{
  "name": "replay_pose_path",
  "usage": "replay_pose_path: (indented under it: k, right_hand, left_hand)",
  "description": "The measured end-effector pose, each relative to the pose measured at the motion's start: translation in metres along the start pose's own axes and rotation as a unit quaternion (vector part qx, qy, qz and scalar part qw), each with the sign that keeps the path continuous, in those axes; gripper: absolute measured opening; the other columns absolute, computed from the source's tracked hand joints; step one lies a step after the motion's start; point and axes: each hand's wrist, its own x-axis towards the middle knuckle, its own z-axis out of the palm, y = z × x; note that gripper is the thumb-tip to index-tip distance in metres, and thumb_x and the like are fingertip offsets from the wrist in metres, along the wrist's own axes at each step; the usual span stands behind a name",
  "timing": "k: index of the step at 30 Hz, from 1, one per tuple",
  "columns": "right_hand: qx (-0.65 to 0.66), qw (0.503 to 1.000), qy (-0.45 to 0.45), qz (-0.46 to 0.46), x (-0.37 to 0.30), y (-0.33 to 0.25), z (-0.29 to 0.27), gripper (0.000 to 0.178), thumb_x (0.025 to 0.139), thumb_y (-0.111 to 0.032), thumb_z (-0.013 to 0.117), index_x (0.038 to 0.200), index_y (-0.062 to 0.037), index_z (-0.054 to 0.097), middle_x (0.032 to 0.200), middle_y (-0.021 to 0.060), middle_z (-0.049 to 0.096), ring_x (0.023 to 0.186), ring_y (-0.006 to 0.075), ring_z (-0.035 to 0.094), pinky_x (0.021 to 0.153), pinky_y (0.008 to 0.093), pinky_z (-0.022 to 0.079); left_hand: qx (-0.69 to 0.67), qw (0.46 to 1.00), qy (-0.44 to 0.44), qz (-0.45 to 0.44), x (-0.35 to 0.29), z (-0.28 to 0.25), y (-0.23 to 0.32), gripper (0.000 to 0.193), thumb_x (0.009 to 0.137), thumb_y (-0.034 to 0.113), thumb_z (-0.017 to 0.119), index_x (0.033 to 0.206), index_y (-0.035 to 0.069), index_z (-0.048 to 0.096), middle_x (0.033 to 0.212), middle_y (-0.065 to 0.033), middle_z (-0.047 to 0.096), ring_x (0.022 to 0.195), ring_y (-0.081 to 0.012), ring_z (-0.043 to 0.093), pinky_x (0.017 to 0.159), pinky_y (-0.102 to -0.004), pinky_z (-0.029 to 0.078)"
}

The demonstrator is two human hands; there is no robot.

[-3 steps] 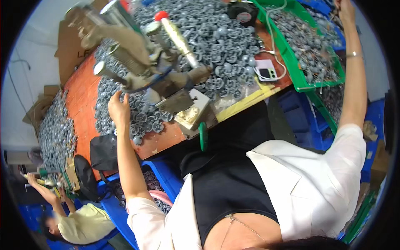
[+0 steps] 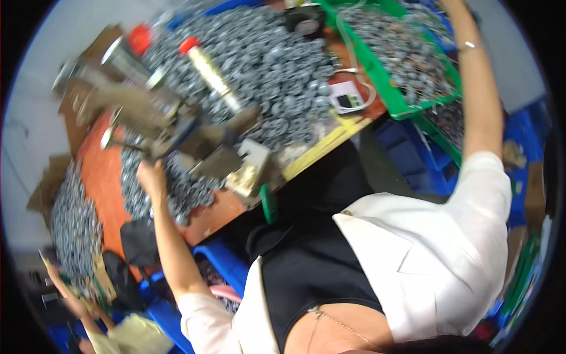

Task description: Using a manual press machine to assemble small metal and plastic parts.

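Observation:
My left hand (image 2: 152,180) is beside the hand press (image 2: 215,162), next to small grey ring-like plastic parts (image 2: 188,194) on the orange bench. Blur smears its fingers, so I cannot make out a grip. The press has a long lever (image 2: 212,76) with a red knob, and a whitish block (image 2: 253,154) at its near side. My right arm stretches up to the far right; its hand (image 2: 453,5) is cut by the top edge, beyond the green tray (image 2: 368,71) of grey and brownish pieces. Whatever that hand touches is out of sight.
A large heap of grey parts (image 2: 265,71) covers the back of the bench. A phone-like device (image 2: 348,101) and white cable lie near the yellow-taped edge (image 2: 330,144). Blue bins (image 2: 227,268) stand below. At the lower left a person in yellow (image 2: 132,336) works.
The whole view has shifted, so the bench and press sit farther left and the picture is blurrier. My right hand has gone farther out past the top edge. My left hand stays beside the press.

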Motion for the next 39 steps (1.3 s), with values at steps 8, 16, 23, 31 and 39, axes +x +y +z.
replay_pose_path:
  k: [8,16,23,31,39]
  right_hand:
    - [-0.366,0.925,-0.058,0.079,-0.002,0.022,-0.035,0.033,0.092,-0.03,0.053,0.075,-0.0039,0.064,0.059,0.0074,0.06,0.047,0.0154,0.055,0.042,0.0309,0.042]
    - [0.169,0.981,-0.093,-0.029,0.003,-0.018,-0.02,0.031,0.095,-0.028,0.052,0.077,-0.0035,0.059,0.086,0.0102,0.066,0.071,0.0199,0.065,0.065,0.0315,0.054]
    - [-0.238,0.949,-0.141,0.149,-0.01,0.009,-0.033,0.034,0.096,-0.026,0.05,0.077,-0.001,0.063,0.083,0.0116,0.066,0.073,0.0199,0.064,0.068,0.033,0.052]
    - [0.048,0.993,-0.106,-0.003,-0.01,-0.005,-0.034,0.009,0.091,-0.006,0.054,0.089,0.0008,0.059,0.083,0.011,0.065,0.075,0.021,0.064,0.07,0.0321,0.053]
    - [0.01,0.984,-0.153,0.085,0.021,0.018,-0.033,0.007,0.088,0.001,0.053,0.095,0.0021,0.056,0.092,0.0178,0.064,0.086,0.0258,0.065,0.076,0.0351,0.054]
  left_hand:
    - [-0.209,0.975,0.049,0.049,-0.049,-0.008,0.076,0.011,0.084,-0.001,0.055,0.09,-0.007,0.062,0.096,-0.0117,0.059,0.072,-0.0183,0.055,0.062,-0.0299,0.043]
    - [-0.41,0.9,-0.073,0.128,-0.163,-0.01,0.178,0.02,0.083,-0.007,0.062,0.102,-0.003,0.067,0.1,-0.0055,0.053,0.087,-0.0141,0.056,0.074,-0.0232,0.044]
    - [-0.409,0.907,-0.073,0.07,-0.172,0.0,0.208,0.021,0.077,-0.002,0.068,0.098,0.002,0.07,0.092,-0.0099,0.059,0.09,-0.0197,0.056,0.075,-0.0286,0.043]
    - [-0.397,0.909,-0.114,0.048,-0.169,-0.008,0.212,0.018,0.08,0.001,0.066,0.098,0.005,0.069,0.088,-0.0096,0.059,0.085,-0.0218,0.055,0.075,-0.0314,0.042]
    - [-0.419,0.902,-0.081,0.066,-0.172,-0.007,0.211,0.021,0.082,-0.001,0.064,0.101,0.004,0.068,0.092,-0.0114,0.059,0.089,-0.0228,0.055,0.076,-0.0312,0.042]
